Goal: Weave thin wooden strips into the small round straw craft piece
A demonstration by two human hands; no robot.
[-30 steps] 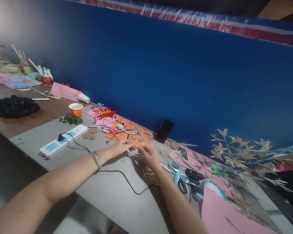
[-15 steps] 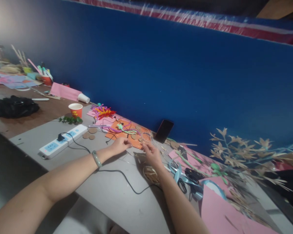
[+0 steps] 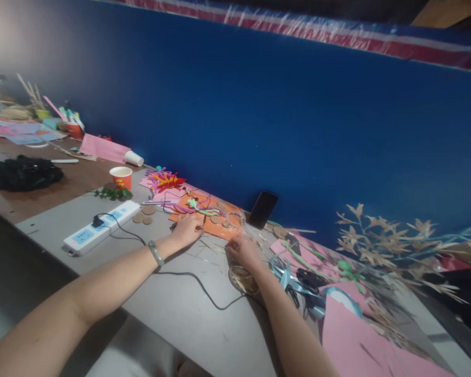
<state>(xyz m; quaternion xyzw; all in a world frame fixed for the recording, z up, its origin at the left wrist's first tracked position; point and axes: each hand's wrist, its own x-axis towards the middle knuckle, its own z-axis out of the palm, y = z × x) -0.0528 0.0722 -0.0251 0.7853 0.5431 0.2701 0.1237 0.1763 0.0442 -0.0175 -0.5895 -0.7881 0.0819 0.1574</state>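
My left hand [image 3: 188, 229], with a jade-coloured bangle [image 3: 156, 253] on its wrist, rests at the near edge of an orange sheet [image 3: 215, 228]. Its fingers are curled together, and whatever lies between them is too small to make out. To the right, my right hand [image 3: 244, 250] is low over the table, palm down with bent fingers. Its fingertips are hidden, so I cannot see what they hold. Thin straw-like bits [image 3: 206, 248] lie between the hands. Beyond them are round brown discs [image 3: 215, 220] and a green pipe cleaner [image 3: 204, 210]. A round clear container [image 3: 243, 280] sits beside my right wrist.
A power strip [image 3: 102, 228] with a black cable [image 3: 196, 280] lies left. Behind it stands a paper cup [image 3: 121, 179]. A phone [image 3: 262, 209] leans against the blue wall [image 3: 235, 115]. Ribbons, pink paper [image 3: 361, 340] and dried-looking flowers [image 3: 361, 235] crowd the right.
My hands have moved farther apart. The left has shifted slightly left, and the right has sunk toward the table with its palm turned down.
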